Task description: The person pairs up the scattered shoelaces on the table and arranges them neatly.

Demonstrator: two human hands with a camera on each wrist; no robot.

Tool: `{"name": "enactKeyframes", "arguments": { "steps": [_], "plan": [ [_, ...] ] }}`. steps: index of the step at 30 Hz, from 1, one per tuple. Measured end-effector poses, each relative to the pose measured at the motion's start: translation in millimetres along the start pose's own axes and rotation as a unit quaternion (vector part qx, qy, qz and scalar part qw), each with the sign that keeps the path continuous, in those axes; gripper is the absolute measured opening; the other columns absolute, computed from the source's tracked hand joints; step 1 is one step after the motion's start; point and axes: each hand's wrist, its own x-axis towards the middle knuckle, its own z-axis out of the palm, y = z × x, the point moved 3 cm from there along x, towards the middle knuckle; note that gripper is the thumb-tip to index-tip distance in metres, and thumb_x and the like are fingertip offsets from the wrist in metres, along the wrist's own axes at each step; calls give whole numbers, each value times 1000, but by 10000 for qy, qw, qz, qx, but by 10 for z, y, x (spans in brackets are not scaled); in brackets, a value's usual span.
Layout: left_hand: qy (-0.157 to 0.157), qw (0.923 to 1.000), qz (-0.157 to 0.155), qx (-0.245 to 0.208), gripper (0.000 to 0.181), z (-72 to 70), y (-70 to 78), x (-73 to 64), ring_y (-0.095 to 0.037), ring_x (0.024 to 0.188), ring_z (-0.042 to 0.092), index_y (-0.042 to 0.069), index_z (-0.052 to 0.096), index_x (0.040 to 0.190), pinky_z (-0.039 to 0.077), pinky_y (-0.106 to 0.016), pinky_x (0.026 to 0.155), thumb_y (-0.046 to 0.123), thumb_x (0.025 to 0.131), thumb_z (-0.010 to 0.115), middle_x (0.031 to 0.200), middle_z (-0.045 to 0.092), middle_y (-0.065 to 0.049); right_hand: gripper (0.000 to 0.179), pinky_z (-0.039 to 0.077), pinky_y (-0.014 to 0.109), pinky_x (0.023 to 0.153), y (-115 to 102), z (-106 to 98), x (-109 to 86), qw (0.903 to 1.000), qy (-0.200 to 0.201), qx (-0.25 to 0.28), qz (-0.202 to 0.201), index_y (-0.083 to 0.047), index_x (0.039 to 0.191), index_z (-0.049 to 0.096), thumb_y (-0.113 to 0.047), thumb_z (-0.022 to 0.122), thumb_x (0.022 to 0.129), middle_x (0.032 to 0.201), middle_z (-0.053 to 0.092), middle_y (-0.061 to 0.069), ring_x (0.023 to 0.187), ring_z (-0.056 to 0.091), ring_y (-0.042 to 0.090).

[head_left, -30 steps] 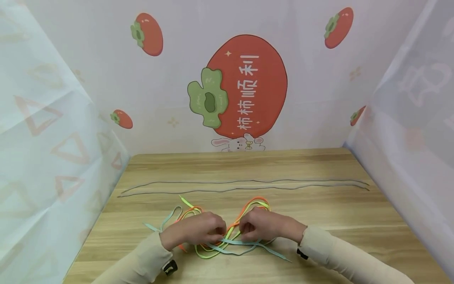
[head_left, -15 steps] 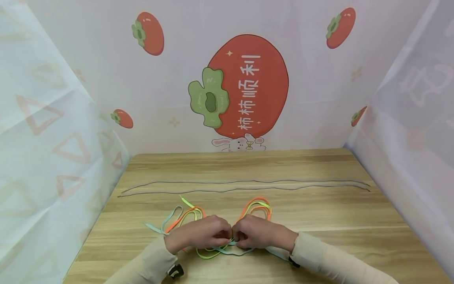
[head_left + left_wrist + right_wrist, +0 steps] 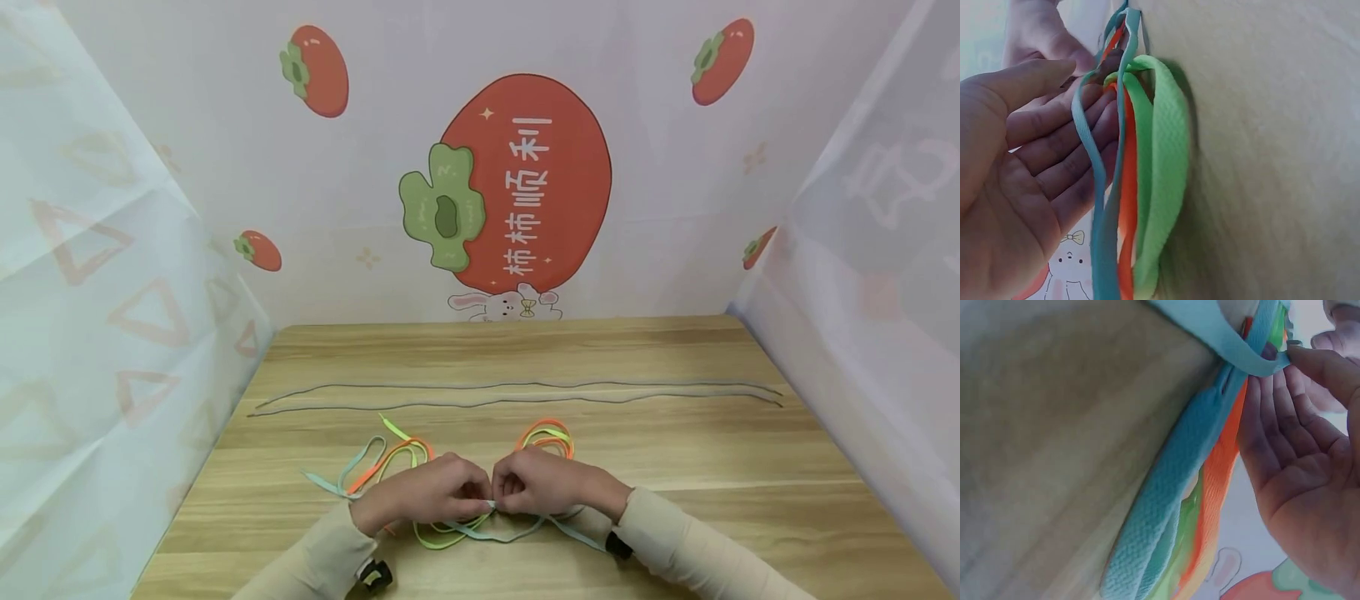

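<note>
Both hands meet over a bundle of flat shoelaces, with fingertips almost touching. My right hand (image 3: pixel 543 482) pinches a light blue shoelace (image 3: pixel 1235 347) between thumb and forefinger, as the right wrist view shows. My left hand (image 3: pixel 442 488) holds the light blue lace at its thumb and fingertips, its other fingers stretched out behind the strands. Orange (image 3: pixel 1127 187) and yellow-green (image 3: pixel 1169 131) laces hang beside the blue one in the left wrist view. In the head view, loops of the bundle show left and right of the hands, while its middle is hidden under them.
Two thin grey laces (image 3: pixel 480 402) lie stretched side by side across the wooden table (image 3: pixel 675 450), beyond the bundle. A white backdrop (image 3: pixel 360 167) printed with persimmons stands behind the table, and pale sheets hang on both sides.
My hands have come together over the middle of the bundle, the left moving right and the right slightly left. The light blue strand between them has been drawn up short.
</note>
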Motion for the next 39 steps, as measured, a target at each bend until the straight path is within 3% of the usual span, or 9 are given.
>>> {"name": "enactKeyframes", "arguments": {
  "steps": [8,19,25,29,33,39],
  "plan": [
    [237,9996,-91,-91,24,-5,-47,28,9,68,50,12,78,105,49,-13,68,25,110,59,84,75,1,10,58,18,71,45,-101,-13,9975,65,707,-37,-16,99,75,-11,67,102,88,74,-12,76,66,-4],
    [378,9976,-333,-471,21,-53,-104,0,6,72,60,10,76,95,55,-15,69,21,108,62,84,75,2,11,59,22,68,126,-215,-66,9884,-61,1516,56,-8,101,79,-14,70,103,85,77,3,73,70,8],
    [421,9961,-478,-608,21,-89,-154,-53,5,71,59,11,75,92,54,-16,67,19,107,63,82,73,5,16,52,18,62,190,-273,-156,9895,-88,1434,-161,-2,101,79,-15,68,104,84,77,12,67,63,5],
    [455,9956,-426,-701,22,-107,-171,-94,3,72,63,10,75,93,56,-17,68,19,108,62,84,75,3,18,53,16,64,242,-326,-241,9900,-43,1390,-238,-1,103,78,-16,68,104,86,77,16,70,64,4],
    [470,9961,-369,-652,23,-133,-182,-139,2,72,64,9,75,93,57,-17,69,16,108,61,84,76,-1,20,57,20,68,287,-380,-332,9893,-22,1444,-221,1,101,78,-16,68,104,87,75,23,73,64,7],
    [494,9961,-511,-516,23,-175,-222,-196,2,73,63,12,75,91,56,-17,72,17,108,61,83,74,3,22,58,27,64,379,-447,-467,9890,65,1468,-156,2,96,77,-16,67,105,83,73,24,69,61,12]
  ]
}}
